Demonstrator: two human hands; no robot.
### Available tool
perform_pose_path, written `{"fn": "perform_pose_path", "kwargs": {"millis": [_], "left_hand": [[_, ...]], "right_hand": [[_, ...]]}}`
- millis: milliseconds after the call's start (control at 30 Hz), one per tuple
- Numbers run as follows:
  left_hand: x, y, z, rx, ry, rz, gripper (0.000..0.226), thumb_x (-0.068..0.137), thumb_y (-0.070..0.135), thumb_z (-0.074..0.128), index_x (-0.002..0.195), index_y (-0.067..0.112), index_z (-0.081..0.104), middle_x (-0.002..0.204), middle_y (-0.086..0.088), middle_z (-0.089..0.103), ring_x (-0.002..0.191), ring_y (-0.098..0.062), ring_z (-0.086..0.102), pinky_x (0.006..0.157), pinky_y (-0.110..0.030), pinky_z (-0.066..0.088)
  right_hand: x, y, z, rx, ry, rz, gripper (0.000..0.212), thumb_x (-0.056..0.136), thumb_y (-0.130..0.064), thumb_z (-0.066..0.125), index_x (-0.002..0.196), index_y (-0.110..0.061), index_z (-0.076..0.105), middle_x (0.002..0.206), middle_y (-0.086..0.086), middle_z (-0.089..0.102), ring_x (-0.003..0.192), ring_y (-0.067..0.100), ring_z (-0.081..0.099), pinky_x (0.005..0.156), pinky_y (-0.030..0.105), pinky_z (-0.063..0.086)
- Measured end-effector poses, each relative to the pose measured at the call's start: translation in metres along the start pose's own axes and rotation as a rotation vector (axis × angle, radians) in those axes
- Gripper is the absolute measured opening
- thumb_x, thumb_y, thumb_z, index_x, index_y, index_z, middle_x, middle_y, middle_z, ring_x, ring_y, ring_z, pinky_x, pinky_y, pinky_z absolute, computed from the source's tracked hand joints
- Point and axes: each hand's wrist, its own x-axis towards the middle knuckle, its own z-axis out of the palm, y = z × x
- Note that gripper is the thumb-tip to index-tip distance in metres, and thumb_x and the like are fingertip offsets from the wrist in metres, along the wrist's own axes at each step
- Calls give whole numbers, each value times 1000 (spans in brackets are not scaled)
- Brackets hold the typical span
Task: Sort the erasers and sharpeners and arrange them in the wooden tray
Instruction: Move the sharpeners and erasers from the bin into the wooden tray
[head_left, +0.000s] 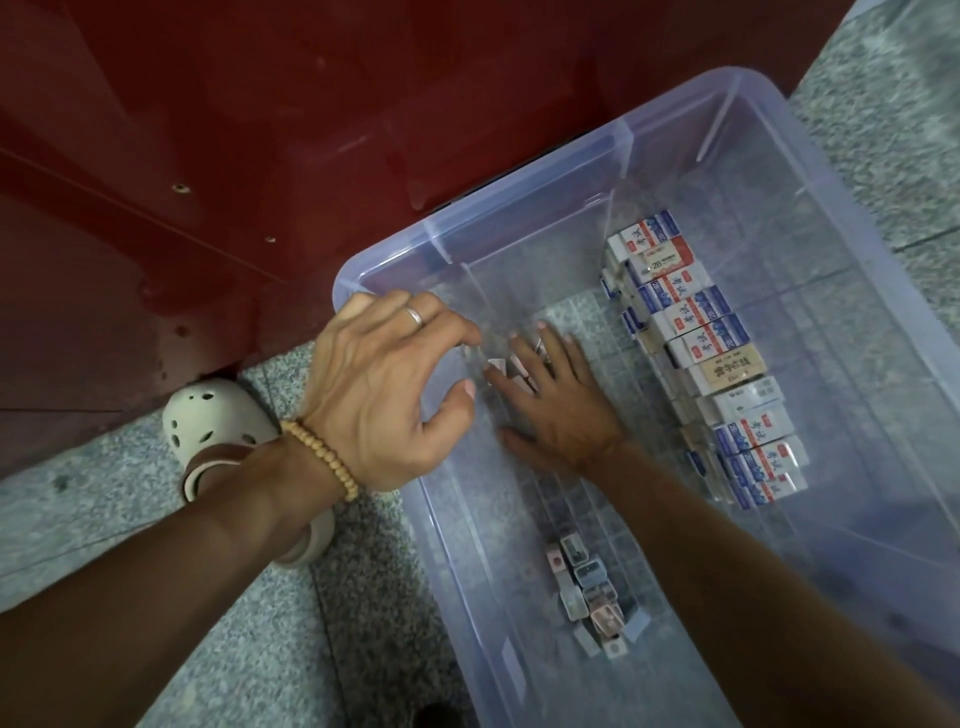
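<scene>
Head view showed a clear plastic storage bin (649, 291) on a speckled grey floor (270, 623). Inside the bin, the right hand (556, 400) lay flat, fingers straight, over small pale pieces; whether it held them was unclear. The left hand (384, 384) hovered at the bin's near-left rim, fingers curled, holding nothing. White boxed erasers (711, 353) lined the bin's right side; small grey and pink sharpeners (592, 597) clustered at its near end.

The left hand (387, 395) hangs palm down, fingers loosely curled, thumb spread apart from them, holding nothing. The right hand (558, 402) lies flat, fingers straight and fanned, forearm stretched out behind its wrist.
</scene>
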Motion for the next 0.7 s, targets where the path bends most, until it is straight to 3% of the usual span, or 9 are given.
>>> {"fn": "perform_pose_path", "kwargs": {"millis": [133,233,333,467,700], "left_hand": [[0,-1,0,-1,-5,3,36,75,34,51,97,11,68,90,0,65,80,-26,60,74,-43,40],[-1,-1,1,-1,-5,4,35,75,35,51,96,12,68,89,0,65,80,-26,60,74,-44,40],[-1,-2,1,-4,3,7,35,76,34,51,96,12,69,87,0,65,78,-26,59,73,-44,40],[-1,-3,2,-17,8,3,35,76,34,51,95,12,69,85,2,65,76,-24,58,73,-42,40],[-1,-2,2,-14,18,7,35,76,35,50,94,12,69,84,3,64,75,-23,57,73,-42,40]], "right_hand": [[19,-15,11,-9,157,-14,38,84,-30,72,118,-17,63,133,16,59,113,37,56,90,50,39],[14,-16,12,-26,225,-13,29,80,-19,76,106,-16,64,120,13,63,94,33,54,73,44,39],[10,-15,8,-62,205,4,26,81,-23,74,104,-17,65,119,12,63,94,33,56,73,43,38],[-6,-13,1,-107,123,38,46,86,-43,59,125,-18,60,135,14,57,119,39,52,89,52,36],[-7,-8,-2,-131,189,-27,36,78,-14,72,113,-13,66,112,13,66,89,36,59,62,38,48]]}}
